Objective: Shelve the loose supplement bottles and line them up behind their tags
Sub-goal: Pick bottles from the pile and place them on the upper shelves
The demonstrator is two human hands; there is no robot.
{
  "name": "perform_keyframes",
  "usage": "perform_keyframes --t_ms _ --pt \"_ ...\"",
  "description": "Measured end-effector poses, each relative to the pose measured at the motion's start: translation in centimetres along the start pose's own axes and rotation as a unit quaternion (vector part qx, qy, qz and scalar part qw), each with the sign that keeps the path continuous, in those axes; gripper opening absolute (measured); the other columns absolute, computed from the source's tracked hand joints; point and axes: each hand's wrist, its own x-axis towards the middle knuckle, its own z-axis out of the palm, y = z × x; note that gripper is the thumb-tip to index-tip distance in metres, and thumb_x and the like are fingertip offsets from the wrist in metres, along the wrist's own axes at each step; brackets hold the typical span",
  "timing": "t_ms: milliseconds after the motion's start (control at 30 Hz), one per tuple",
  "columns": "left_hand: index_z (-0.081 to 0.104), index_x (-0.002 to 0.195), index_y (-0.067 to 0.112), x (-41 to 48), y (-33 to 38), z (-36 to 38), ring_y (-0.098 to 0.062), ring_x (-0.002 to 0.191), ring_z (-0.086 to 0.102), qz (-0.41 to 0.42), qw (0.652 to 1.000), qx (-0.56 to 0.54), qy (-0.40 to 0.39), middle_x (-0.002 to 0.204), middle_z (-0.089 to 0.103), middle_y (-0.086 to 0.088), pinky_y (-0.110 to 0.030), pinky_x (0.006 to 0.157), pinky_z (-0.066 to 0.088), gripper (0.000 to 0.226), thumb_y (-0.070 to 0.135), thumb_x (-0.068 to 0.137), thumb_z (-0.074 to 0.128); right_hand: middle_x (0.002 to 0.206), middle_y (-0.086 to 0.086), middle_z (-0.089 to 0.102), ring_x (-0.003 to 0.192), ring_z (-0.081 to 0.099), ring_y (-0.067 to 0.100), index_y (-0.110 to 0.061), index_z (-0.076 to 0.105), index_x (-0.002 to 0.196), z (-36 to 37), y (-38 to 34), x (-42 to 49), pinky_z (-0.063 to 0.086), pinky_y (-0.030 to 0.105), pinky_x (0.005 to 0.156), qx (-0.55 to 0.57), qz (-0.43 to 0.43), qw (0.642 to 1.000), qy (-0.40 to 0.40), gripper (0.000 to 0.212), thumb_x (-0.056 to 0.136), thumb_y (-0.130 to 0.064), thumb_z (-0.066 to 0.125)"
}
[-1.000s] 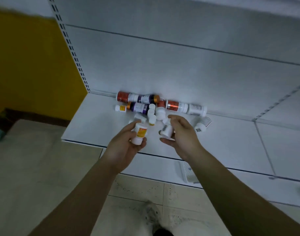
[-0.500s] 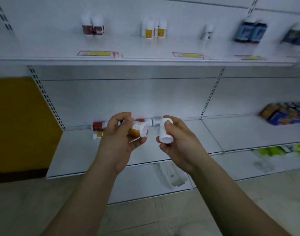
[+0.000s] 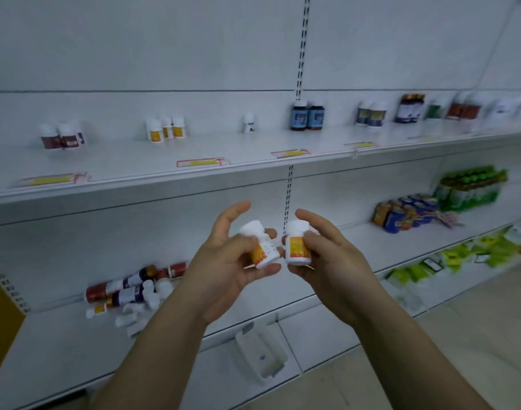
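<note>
You're early on: your left hand [image 3: 223,270] holds one bottle [image 3: 262,251], your right hand [image 3: 333,255] grips a second bottle [image 3: 296,245], both near you. I'd say they belong by the trio [image 3: 166,130] on the upper shelf [image 3: 120,162]; the pile [image 3: 132,288] lower left waits.

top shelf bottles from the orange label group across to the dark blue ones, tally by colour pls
white with orange label: 3
white with dark label: 1
dark blue: 2
total: 6

Nothing is legible on the left bottle [image 3: 262,250], the right bottle [image 3: 296,247] or the yellow shelf tags [image 3: 200,163].
</note>
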Motion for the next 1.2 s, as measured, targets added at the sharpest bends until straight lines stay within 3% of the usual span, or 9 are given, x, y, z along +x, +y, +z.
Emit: perform_keyframes --t_ms 133,233,400,533,667,800,933,1067,1200 --pt "0.063 0.108 0.029 1.6 -1.7 6.5 -0.022 0.083 0.067 0.028 0.999 0.026 -0.015 0.097 0.070 -0.009 -0.028 0.060 0.054 0.027 0.012 0.095 0.046 0.116 0.005 0.059 0.099 0.063 0.022 -0.035 0.056 0.121 -6.1 -3.0 -0.9 0.054 0.029 0.078 -0.026 -0.047 0.998 0.023 0.030 0.097 -0.019 0.048" --pt "0.065 0.107 0.027 3.0 -2.9 11.0 -0.022 0.081 0.065 0.030 0.998 0.000 -0.053 0.094 0.072 -0.009 -0.029 0.061 0.054 0.038 0.004 0.095 0.038 0.104 0.001 0.062 0.091 0.064 0.020 -0.037 0.059 0.113 -10.7 -5.2 -1.5 0.054 0.027 0.072 -0.024 -0.081 0.996 0.035 0.027 0.097 -0.019 0.048" --pt "0.059 0.114 0.034 5.6 -5.6 18.8 -0.024 0.085 0.066 0.057 0.995 0.014 -0.081 0.099 0.072 -0.010 -0.030 0.063 0.055 0.042 0.001 0.094 0.042 0.114 0.006 0.061 0.097 0.066 0.028 -0.038 0.062 0.111 -18.7 -7.5 -1.6 0.055 0.031 0.071 -0.023 -0.115 0.991 0.062 0.028 0.096 -0.018 0.049" --pt "0.061 0.108 0.026 7.8 -7.7 24.8 -0.030 0.091 0.066 0.059 0.994 -0.001 -0.092 0.098 0.070 -0.011 -0.032 0.064 0.057 0.032 0.002 0.093 0.045 0.117 0.009 0.062 0.095 0.066 0.030 -0.035 0.064 0.110 -24.8 -9.2 -1.5 0.053 0.029 0.065 -0.018 -0.125 0.987 0.102 0.028 0.097 -0.017 0.049" --pt "0.063 0.106 0.024 10.2 -10.1 30.1 -0.033 0.096 0.062 0.028 0.992 -0.003 -0.120 0.109 0.063 -0.017 -0.034 0.068 0.058 0.031 0.005 0.095 0.042 0.110 0.004 0.064 0.089 0.069 0.025 -0.034 0.062 0.115 -30.2 -10.6 -1.6 0.054 0.030 0.066 -0.014 -0.130 0.981 0.146 0.028 0.098 -0.017 0.047" --pt "0.062 0.112 0.022 13.6 -12.3 34.6 -0.029 0.092 0.065 -0.017 0.983 -0.028 -0.181 0.116 0.062 -0.017 -0.036 0.069 0.058 0.036 0.008 0.098 0.033 0.113 0.007 0.063 0.096 0.066 0.028 -0.034 0.062 0.111 -35.0 -12.0 -1.4 0.053 0.030 0.068 -0.013 -0.144 0.970 0.194 0.027 0.098 -0.018 0.046" --pt "0.061 0.110 0.027 18.0 -14.8 39.5 -0.028 0.092 0.066 -0.024 0.972 -0.020 -0.233 0.116 0.062 -0.017 -0.036 0.070 0.058 0.046 -0.006 0.094 0.033 0.108 0.007 0.065 0.087 0.066 0.022 -0.034 0.062 0.108 -39.9 -14.4 0.1 0.053 0.031 0.071 -0.055 -0.161 0.955 0.241 0.026 0.097 -0.016 0.047" --pt "0.053 0.117 0.036 23.7 -17.3 44.9 -0.030 0.089 0.066 -0.029 0.963 -0.025 -0.267 0.112 0.063 -0.017 -0.035 0.066 0.057 0.049 -0.005 0.093 0.040 0.101 0.010 0.064 0.081 0.065 0.020 -0.031 0.061 0.112 -45.4 -17.4 3.0 0.056 0.031 0.071 -0.084 -0.177 0.937 0.288 0.029 0.097 -0.012 0.047" --pt "0.059 0.113 0.027 30.1 -19.1 49.7 -0.026 0.084 0.065 -0.050 0.946 -0.051 -0.317 0.105 0.065 -0.016 -0.031 0.062 0.057 0.039 -0.001 0.094 0.041 0.098 0.008 0.065 0.082 0.065 0.022 -0.031 0.061 0.111 -50.5 -19.7 6.9 0.057 0.034 0.072 -0.100 -0.184 0.922 0.324 0.030 0.097 -0.009 0.047"
